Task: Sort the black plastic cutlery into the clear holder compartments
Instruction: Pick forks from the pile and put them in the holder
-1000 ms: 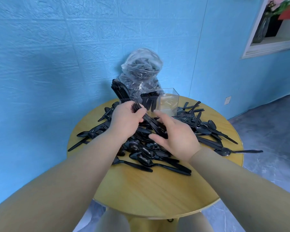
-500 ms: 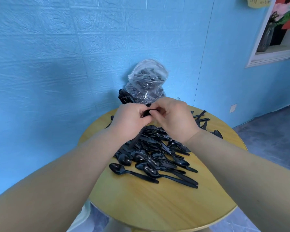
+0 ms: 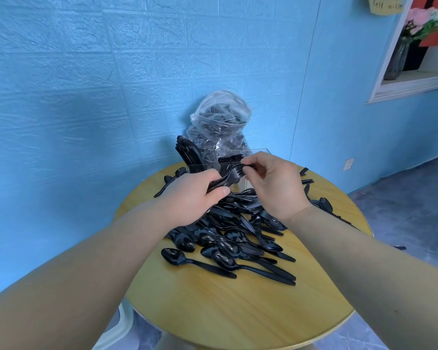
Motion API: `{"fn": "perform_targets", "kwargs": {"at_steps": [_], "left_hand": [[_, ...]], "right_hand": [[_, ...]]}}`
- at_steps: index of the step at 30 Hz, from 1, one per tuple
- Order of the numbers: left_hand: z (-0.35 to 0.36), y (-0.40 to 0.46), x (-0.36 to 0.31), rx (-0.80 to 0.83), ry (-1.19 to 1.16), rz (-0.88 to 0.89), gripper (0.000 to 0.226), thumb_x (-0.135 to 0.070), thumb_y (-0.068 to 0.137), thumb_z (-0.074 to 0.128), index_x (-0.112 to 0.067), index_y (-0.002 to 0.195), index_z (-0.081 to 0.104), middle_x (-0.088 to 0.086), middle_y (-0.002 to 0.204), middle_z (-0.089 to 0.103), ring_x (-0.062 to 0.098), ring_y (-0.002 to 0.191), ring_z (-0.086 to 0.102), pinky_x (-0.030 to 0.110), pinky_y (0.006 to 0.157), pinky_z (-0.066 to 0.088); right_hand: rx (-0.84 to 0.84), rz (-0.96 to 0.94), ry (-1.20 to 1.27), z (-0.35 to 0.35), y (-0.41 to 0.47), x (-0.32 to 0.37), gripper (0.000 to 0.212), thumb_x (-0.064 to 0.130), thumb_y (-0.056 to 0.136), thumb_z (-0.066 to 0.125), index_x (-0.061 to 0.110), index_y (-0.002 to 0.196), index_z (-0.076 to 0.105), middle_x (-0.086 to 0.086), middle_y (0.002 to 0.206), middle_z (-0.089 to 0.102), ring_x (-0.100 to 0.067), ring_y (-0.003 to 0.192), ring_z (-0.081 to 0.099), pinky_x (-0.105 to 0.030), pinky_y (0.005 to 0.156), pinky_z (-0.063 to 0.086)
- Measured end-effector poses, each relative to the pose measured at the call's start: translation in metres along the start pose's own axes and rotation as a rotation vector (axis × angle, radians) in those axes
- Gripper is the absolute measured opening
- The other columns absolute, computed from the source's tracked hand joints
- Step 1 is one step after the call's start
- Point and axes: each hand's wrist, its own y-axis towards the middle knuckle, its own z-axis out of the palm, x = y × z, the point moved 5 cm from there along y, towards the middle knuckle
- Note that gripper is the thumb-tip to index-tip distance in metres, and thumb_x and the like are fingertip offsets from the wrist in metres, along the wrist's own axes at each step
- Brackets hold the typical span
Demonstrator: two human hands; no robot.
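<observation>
A: Blue embossed-brick wall (image 3: 86,84) behind; round pale wooden table (image 3: 225,311) in front of it. Landmark?

B: Clear square plastic holder (image 3: 257,152), far edge of the table. One compartment packed with black utensils standing upright (image 3: 187,152), another showing a row of black handle ends (image 3: 230,159). Clear crumpled plastic bag of more black cutlery (image 3: 220,122) directly behind the holder.

A: Loose stock?

B: Heap of black plastic spoons, forks and knives (image 3: 238,228) spread on the table on the near side of the holder; single black spoon (image 3: 195,262) at the heap's near edge.

A: Hands?

B: Both raised just in front of the holder. Left hand (image 3: 195,198) curled round the handles of a small bundle of black plastic forks (image 3: 230,176), thumb on top. Right hand (image 3: 273,185) pinches the tine end of the bundle between thumb and forefinger, other fingers loosely bent. Fork tines sit level with the holder's front wall; contact with it, cannot tell.
</observation>
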Motion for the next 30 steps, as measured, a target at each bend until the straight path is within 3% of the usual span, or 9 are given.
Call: {"fn": "perform_targets", "kwargs": {"at_steps": [8,12,16,19,23,26,28,30], "left_hand": [[-0.002,-0.001,0.0,0.061,0.005,-0.015,0.027,-0.041,0.1,0.034,-0.019,0.093,0.048,-0.001,0.078,0.063,0.012,0.07,0.063,0.031,0.063,0.049],[-0.007,-0.001,-0.004,0.003,0.086,-0.002,0.034,-0.041,0.101,0.031,-0.014,0.092,0.049,-0.002,0.069,0.051,0.012,0.062,0.048,0.026,0.054,0.034],[-0.01,-0.003,-0.004,-0.026,0.08,0.005,0.039,-0.044,0.101,0.028,-0.014,0.094,0.053,0.002,0.075,0.056,0.018,0.072,0.054,0.032,0.063,0.041],[-0.009,-0.002,-0.001,-0.009,0.057,0.009,0.043,-0.042,0.101,0.025,-0.013,0.1,0.057,0.004,0.083,0.062,0.018,0.077,0.056,0.032,0.068,0.044],[-0.008,-0.001,0.003,0.048,-0.019,-0.006,0.032,-0.045,0.098,0.036,-0.02,0.093,0.055,-0.004,0.077,0.063,0.013,0.07,0.058,0.029,0.064,0.044],[-0.008,0.0,0.003,0.059,-0.003,0.004,0.017,-0.039,0.095,0.048,-0.024,0.096,0.055,-0.006,0.076,0.061,0.014,0.069,0.057,0.032,0.065,0.046],[-0.009,0.0,0.004,0.058,0.015,0.019,0.012,-0.032,0.097,0.048,-0.025,0.101,0.056,-0.007,0.075,0.058,0.014,0.067,0.055,0.031,0.062,0.044],[-0.012,-0.001,0.004,0.032,0.027,0.045,0.018,-0.028,0.098,0.046,-0.026,0.111,0.058,-0.008,0.074,0.057,0.009,0.064,0.051,0.03,0.061,0.042]], "right_hand": [[0.008,0.06,0.031,0.002,0.001,-0.006,0.016,0.014,0.092,0.059,0.022,0.103,0.066,0.015,0.068,0.057,0.003,0.062,0.052,-0.006,0.063,0.04],[0.03,0.084,0.065,0.002,0.002,-0.005,0.02,0.014,0.093,0.058,0.022,0.109,0.066,0.008,0.074,0.064,-0.008,0.069,0.059,-0.006,0.062,0.042],[0.06,0.091,0.079,0.003,0.002,-0.005,0.022,0.015,0.093,0.057,0.022,0.113,0.065,0.01,0.077,0.064,-0.012,0.077,0.062,-0.005,0.066,0.043],[0.06,0.082,0.071,0.002,0.002,-0.005,0.022,0.013,0.093,0.057,0.021,0.112,0.067,0.02,0.076,0.059,-0.001,0.072,0.057,-0.001,0.065,0.04],[0.019,0.082,0.044,-0.001,0.002,-0.007,0.025,0.011,0.094,0.056,0.02,0.114,0.068,0.027,0.078,0.054,0.006,0.073,0.054,0.002,0.069,0.037],[0.01,0.101,0.048,-0.003,0.003,-0.009,0.027,0.01,0.094,0.055,0.018,0.117,0.067,0.017,0.084,0.06,0.002,0.075,0.057,0.004,0.069,0.037],[0.032,0.122,0.055,-0.003,0.003,-0.011,0.029,0.01,0.095,0.053,0.018,0.119,0.065,0.01,0.088,0.064,-0.002,0.077,0.062,0.0,0.07,0.042],[0.066,0.141,0.068,-0.003,0.002,-0.013,0.03,0.01,0.096,0.049,0.019,0.121,0.064,0.004,0.095,0.068,-0.012,0.084,0.067,-0.014,0.077,0.049]]}}
